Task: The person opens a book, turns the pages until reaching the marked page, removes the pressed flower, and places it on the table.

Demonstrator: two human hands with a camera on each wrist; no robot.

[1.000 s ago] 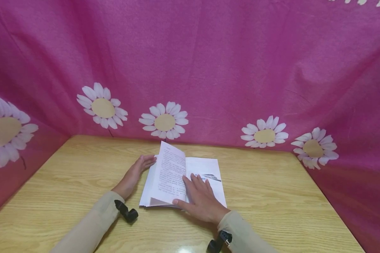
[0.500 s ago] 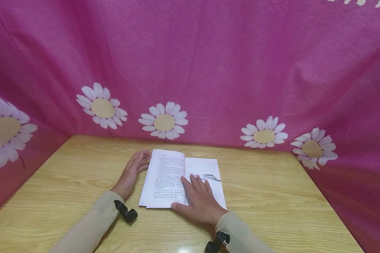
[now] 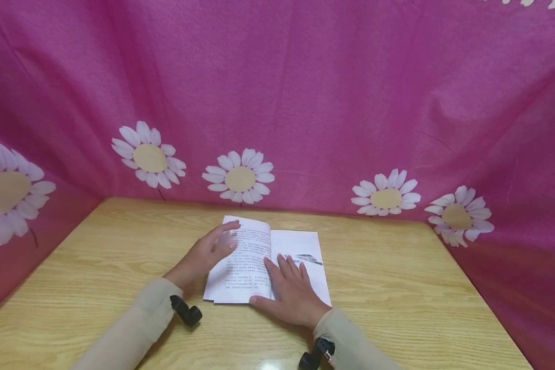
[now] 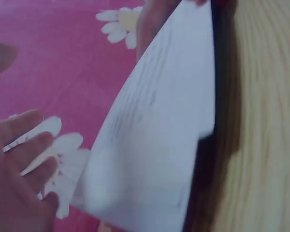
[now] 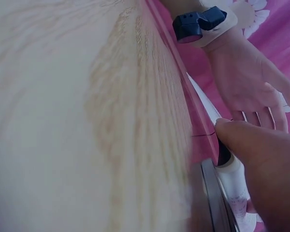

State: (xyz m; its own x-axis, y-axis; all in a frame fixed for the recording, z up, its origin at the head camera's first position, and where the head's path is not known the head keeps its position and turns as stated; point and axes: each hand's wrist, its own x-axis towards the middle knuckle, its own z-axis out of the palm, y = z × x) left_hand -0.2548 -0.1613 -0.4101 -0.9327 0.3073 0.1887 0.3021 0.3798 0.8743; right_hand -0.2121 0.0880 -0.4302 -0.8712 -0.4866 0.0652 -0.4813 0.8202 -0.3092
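Observation:
An open book (image 3: 247,270) lies on the table, its left page covered in print. A train picture (image 3: 310,258) shows on the right page. My left hand (image 3: 206,255) hovers over the left page, fingers spread and apart from the paper; in the left wrist view the same hand (image 4: 19,174) is beside the page (image 4: 145,145) with nothing in it. My right hand (image 3: 293,295) rests flat on the right page, the thumb at the lower edge near the fold. In the right wrist view, that thumb (image 5: 275,164) lies along the book's edge.
The wooden table (image 3: 398,288) extends on both sides of the book. A pink cloth (image 3: 305,103) with white daisies hangs behind and at the sides. Black wrist cameras (image 3: 186,311) sit on both sleeves.
The lifted leaf has come down onto the left side. My left hand drew back leftward, then moved right over the left page. The right hand has hardly moved.

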